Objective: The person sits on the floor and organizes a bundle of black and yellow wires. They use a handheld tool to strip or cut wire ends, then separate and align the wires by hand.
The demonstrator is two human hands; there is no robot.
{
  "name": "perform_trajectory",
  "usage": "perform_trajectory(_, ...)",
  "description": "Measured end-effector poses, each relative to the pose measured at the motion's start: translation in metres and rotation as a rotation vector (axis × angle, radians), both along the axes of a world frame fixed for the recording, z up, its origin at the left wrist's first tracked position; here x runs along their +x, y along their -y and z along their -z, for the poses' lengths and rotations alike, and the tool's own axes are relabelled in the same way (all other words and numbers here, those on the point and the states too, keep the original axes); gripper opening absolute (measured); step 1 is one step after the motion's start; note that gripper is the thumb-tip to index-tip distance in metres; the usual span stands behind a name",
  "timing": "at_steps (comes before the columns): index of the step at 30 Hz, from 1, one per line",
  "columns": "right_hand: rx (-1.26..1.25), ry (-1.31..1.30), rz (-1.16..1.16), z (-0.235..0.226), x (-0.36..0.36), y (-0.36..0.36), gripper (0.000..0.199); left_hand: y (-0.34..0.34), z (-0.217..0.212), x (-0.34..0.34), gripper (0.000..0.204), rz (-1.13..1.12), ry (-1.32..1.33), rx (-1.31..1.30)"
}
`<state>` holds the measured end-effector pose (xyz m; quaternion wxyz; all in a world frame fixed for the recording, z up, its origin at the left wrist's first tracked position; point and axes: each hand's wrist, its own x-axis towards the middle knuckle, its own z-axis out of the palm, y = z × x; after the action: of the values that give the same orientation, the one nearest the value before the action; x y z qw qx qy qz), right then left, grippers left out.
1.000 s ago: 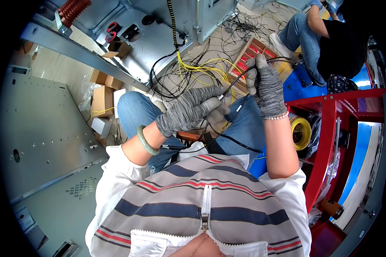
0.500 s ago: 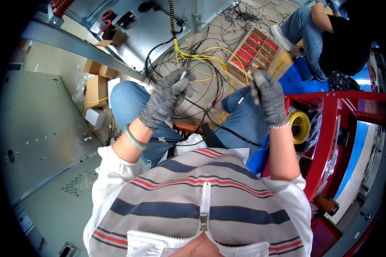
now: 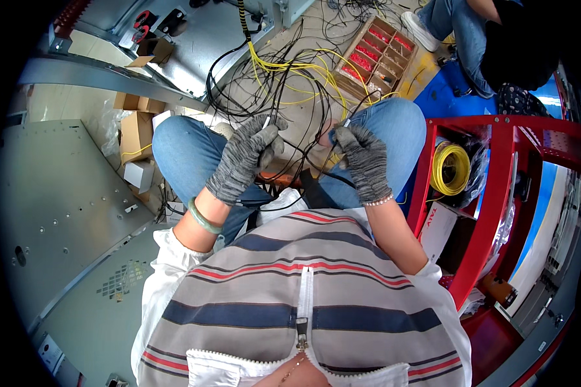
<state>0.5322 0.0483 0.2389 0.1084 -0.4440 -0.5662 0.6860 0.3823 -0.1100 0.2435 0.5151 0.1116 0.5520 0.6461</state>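
Note:
Both my hands wear grey knit gloves and are raised over my knees. My left hand pinches the white-tipped end of a thin black wire between thumb and fingers. My right hand is closed around a small blue-handled tool with a pale tip pointing up. Black wire runs between the two hands and down toward my lap. A green bangle sits on my left wrist.
A tangle of black and yellow wires covers the floor ahead, beside a wooden compartment box of red parts. A red metal rack holding a yellow wire coil stands right. Grey metal panels and cardboard boxes lie left. Another person's legs are top right.
My hands moved apart and lower, from a joined position above my knees to either side. The view tilted forward, showing more of the floor wiring.

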Motion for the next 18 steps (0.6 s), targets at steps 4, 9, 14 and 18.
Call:
perform_trajectory(4, 0.037, -0.051, 0.04, 0.008, 0.004, -0.001, 0.014, 0.0, -0.005, 0.0, 0.023, 0.014, -0.059, -0.06)
perform_trajectory(9, -0.024, -0.157, 0.004, 0.014, 0.007, -0.003, 0.014, 0.001, -0.01, -0.003, 0.021, -0.016, -0.069, -0.083)
perform_trajectory(14, -0.208, -0.29, 0.001, 0.021, 0.014, -0.008, 0.016, 0.006, -0.013, -0.007, 0.022, 0.023, -0.061, -0.084)
perform_trajectory(18, -0.34, -0.438, -0.013, 0.02, 0.016, -0.007, 0.017, 0.007, -0.01, -0.009, 0.024, 0.03, -0.063, -0.084)
